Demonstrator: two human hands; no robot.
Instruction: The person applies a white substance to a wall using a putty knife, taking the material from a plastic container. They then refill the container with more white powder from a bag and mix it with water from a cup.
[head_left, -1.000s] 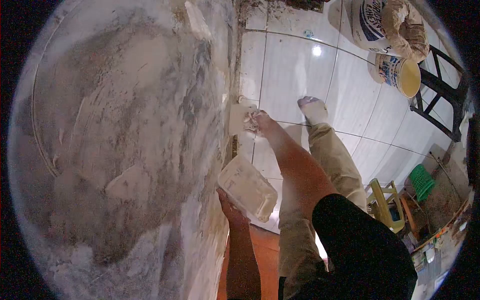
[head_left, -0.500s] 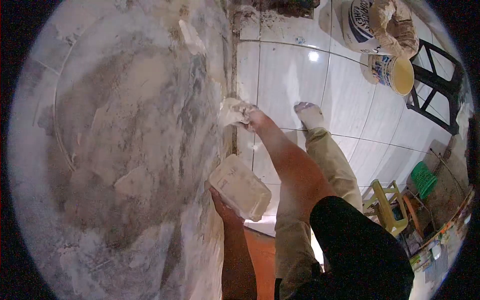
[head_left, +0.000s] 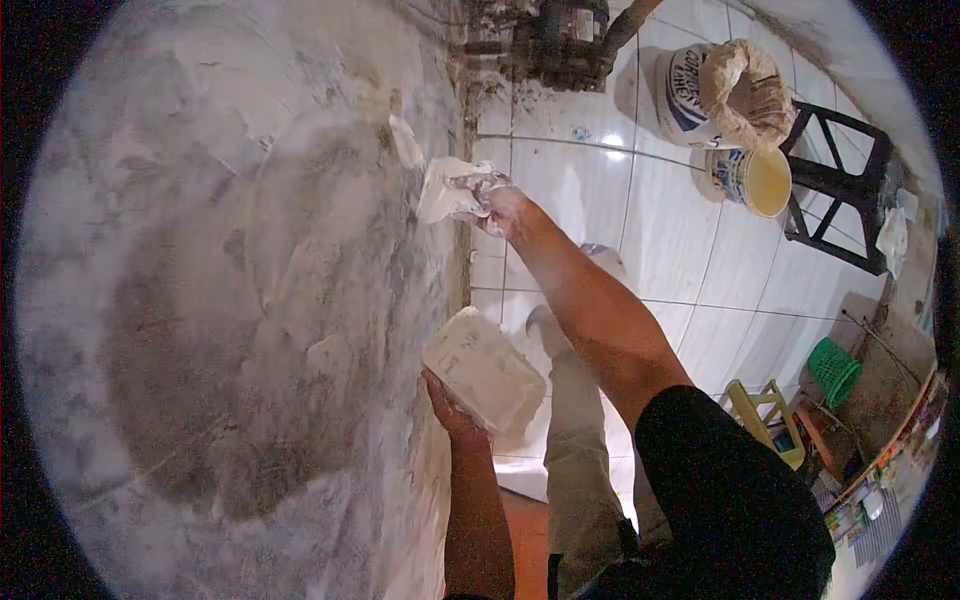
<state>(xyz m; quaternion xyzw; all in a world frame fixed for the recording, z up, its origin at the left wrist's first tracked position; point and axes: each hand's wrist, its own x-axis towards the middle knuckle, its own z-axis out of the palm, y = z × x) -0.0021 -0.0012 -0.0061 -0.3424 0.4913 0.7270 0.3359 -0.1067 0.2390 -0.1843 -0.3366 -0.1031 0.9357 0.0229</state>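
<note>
My right hand (head_left: 495, 205) grips a flat putty spreader (head_left: 442, 190) smeared with white filler and presses its blade against the grey, patchy wall (head_left: 230, 300) low down near the floor. My left hand (head_left: 450, 415) holds a white rectangular tub (head_left: 483, 370) of filler from underneath, close to the wall and below the right arm. My leg in beige trousers (head_left: 575, 440) stands between the wall and the tiled floor.
White floor tiles (head_left: 680, 250) spread to the right. A filled sack (head_left: 715, 95) and a yellow-lined bucket (head_left: 755, 180) stand at the far end beside a black metal stool (head_left: 835, 200). A green basket (head_left: 835, 370) and a yellow stool (head_left: 765, 415) lie at the right.
My right hand has slid the spreader along the wall, farther from me. The view has shifted with it. The tub in my left hand has stayed about level.
</note>
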